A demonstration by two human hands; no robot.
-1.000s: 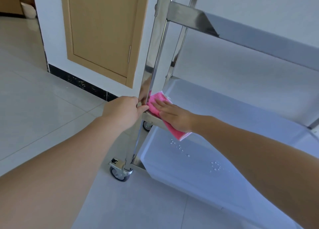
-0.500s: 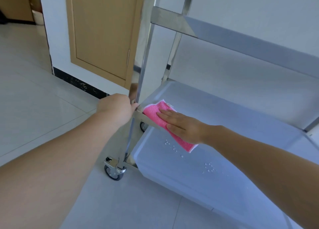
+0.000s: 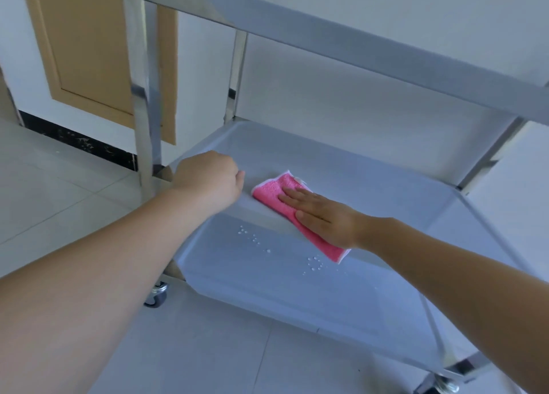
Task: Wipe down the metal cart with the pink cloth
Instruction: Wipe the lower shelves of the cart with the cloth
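Observation:
The metal cart (image 3: pixel 356 45) has stacked steel shelves on shiny posts. A folded pink cloth (image 3: pixel 269 191) lies over the front rim of the middle shelf (image 3: pixel 341 167). My right hand (image 3: pixel 320 218) presses flat on the cloth, fingers stretched out and pointing left. My left hand (image 3: pixel 208 179) is closed in a fist at the same rim, just left of the cloth and beside the front-left post (image 3: pixel 144 126). What its fingers hold is hidden under the hand. Water droplets (image 3: pixel 252 239) dot the lower shelf (image 3: pixel 267 280).
A castor (image 3: pixel 156 295) sits under the cart's front-left corner on the pale tiled floor (image 3: pixel 59 203). A tan wooden door (image 3: pixel 89 42) and a white wall with a black skirting (image 3: pixel 80 144) stand behind the cart on the left.
My right hand has slid the pink cloth to the right along the middle shelf's front rim, away from the post. My left hand has shifted from the post onto the rim. The view has moved closer.

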